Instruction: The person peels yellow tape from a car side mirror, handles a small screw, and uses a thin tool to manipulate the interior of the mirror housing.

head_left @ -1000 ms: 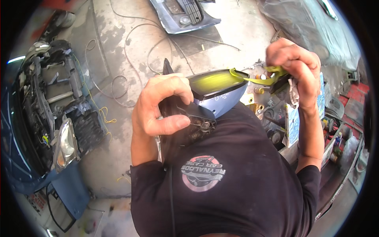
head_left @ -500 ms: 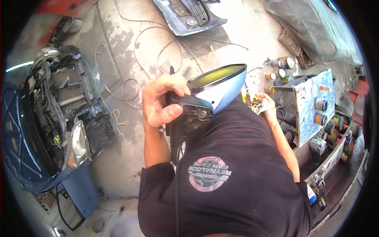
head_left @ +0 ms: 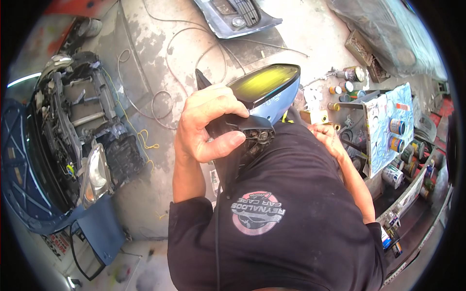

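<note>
My left hand [head_left: 208,123] grips a car side mirror by its black mounting base [head_left: 230,140], with the thumb and fingers wrapped over the arm. The side mirror [head_left: 276,99] has a light blue painted housing, a black rim and a yellow-green face. It is held in front of my body and tilted, its face turned up and away from me. My right hand [head_left: 330,138] is to the right of the mirror, apart from it, with its fingers curled together. Whatever those fingers may hold is hidden.
A blue-covered stand [head_left: 383,121] with paint cans [head_left: 397,127] is at the right, beside a shelf [head_left: 398,203] of more cans. Stripped car front parts [head_left: 80,111] fill the left. A grey bumper [head_left: 238,22] and a looping hose [head_left: 167,48] lie on the floor ahead.
The mirror has risen away from me and tilted, showing more of its yellow-green face and less of its blue housing. My left hand moved with it. My right hand has shifted slightly nearer.
</note>
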Demonstrator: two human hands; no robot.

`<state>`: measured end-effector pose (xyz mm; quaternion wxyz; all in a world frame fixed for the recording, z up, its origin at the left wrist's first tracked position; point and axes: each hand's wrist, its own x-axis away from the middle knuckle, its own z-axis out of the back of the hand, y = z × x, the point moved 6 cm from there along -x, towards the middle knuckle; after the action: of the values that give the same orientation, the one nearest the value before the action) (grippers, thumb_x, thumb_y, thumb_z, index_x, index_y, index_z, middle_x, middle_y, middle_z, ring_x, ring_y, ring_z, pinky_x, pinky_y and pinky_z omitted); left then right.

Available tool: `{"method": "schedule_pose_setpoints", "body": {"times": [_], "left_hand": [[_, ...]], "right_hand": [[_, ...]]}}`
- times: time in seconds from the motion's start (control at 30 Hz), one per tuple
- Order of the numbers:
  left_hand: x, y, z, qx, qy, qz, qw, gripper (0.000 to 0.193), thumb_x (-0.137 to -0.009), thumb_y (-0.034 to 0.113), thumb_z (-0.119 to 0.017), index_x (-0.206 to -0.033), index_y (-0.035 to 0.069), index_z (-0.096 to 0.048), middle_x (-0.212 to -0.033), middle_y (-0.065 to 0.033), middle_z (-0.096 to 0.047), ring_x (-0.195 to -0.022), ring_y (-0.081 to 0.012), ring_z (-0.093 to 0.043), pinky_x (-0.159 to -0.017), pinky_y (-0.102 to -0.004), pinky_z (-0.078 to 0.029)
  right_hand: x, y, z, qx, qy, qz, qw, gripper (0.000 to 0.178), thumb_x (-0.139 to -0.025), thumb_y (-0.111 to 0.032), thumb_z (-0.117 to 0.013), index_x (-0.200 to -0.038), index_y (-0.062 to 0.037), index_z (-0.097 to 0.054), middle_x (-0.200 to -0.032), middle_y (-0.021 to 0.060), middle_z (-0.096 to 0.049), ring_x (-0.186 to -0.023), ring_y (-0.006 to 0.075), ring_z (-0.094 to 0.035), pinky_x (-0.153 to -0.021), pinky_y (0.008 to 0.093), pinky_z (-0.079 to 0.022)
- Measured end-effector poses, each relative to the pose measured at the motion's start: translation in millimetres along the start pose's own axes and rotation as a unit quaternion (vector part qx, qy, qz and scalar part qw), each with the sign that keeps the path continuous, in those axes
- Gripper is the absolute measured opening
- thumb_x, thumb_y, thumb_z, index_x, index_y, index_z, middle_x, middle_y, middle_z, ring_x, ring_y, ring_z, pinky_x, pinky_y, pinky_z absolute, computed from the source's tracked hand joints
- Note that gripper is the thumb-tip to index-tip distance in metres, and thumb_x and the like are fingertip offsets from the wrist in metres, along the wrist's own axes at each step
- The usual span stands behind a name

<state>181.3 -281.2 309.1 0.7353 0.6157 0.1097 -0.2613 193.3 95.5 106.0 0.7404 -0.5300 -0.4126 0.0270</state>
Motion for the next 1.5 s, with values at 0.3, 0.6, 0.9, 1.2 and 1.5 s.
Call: {"method": "schedule_pose_setpoints", "body": {"times": [0.3, 0.6, 0.9, 1.2, 1.5], "left_hand": [[-2.1, 5.6, 0.0, -0.048, -0.011, 0.002, 0.999, 0.034, -0.066, 0.022, -0.078, -0.088, 0.0, -0.065, -0.074, -0.0111, -0.062, -0.064, -0.0272, -0.057, -0.06, -0.037, -0.043], [-9.2, 15.9, -0.5, -0.044, -0.016, -0.021, 0.999, 0.031, -0.066, 0.019, -0.08, -0.086, 0.003, -0.063, -0.072, -0.0082, -0.061, -0.061, -0.0266, -0.055, -0.059, -0.0369, -0.043], [-9.5, 9.5, -0.9, -0.065, -0.009, -0.026, 0.997, 0.03, -0.065, 0.018, -0.079, -0.084, 0.003, -0.062, -0.07, -0.0073, -0.059, -0.057, -0.0257, -0.053, -0.058, -0.0364, -0.042], [4.2, -11.6, 19.7, -0.006, 0.078, 0.019, 0.997, 0.036, -0.068, 0.023, -0.078, -0.088, -0.003, -0.063, -0.077, -0.0127, -0.062, -0.066, -0.0246, -0.056, -0.061, -0.0346, -0.043], [12.0, -7.2, 17.5, -0.051, 0.101, 0.009, 0.994, 0.034, -0.071, 0.024, -0.079, -0.088, -0.001, -0.063, -0.077, -0.0127, -0.063, -0.065, -0.0254, -0.057, -0.063, -0.0364, -0.044]], "right_hand": [[11.2, -243.4, -47.1, 0.35, -0.023, 0.402, 0.846, 0.064, -0.077, -0.006, -0.056, -0.139, -0.0133, -0.064, -0.079, 0.0102, -0.058, -0.071, 0.0317, -0.059, -0.069, 0.0441, -0.051], [-9.2, -262.0, -86.7, 0.212, -0.159, 0.343, 0.901, 0.07, -0.072, -0.003, -0.052, -0.141, -0.0111, -0.062, -0.07, 0.0145, -0.055, -0.062, 0.0297, -0.058, -0.062, 0.0431, -0.049], [-14.4, -259.0, -79.5, 0.23, -0.075, 0.413, 0.878, 0.048, -0.072, -0.002, -0.052, -0.115, -0.0021, -0.074, -0.08, 0.0166, -0.066, -0.07, 0.0314, -0.062, -0.07, 0.041, -0.051], [-47.8, -147.8, -1.9, 0.1, 0.053, 0.129, 0.985, 0.033, -0.083, -0.026, -0.045, -0.068, 0.0013, -0.055, -0.067, 0.0094, -0.057, -0.067, 0.0167, -0.05, -0.063, 0.0329, -0.04], [-14.5, -74.8, -14.3, -0.001, -0.044, 0.011, 0.999, 0.03, -0.094, -0.033, -0.069, -0.102, -0.0036, -0.066, -0.102, 0.0036, -0.065, -0.085, 0.0129, -0.058, -0.076, 0.0303, -0.048]]}}
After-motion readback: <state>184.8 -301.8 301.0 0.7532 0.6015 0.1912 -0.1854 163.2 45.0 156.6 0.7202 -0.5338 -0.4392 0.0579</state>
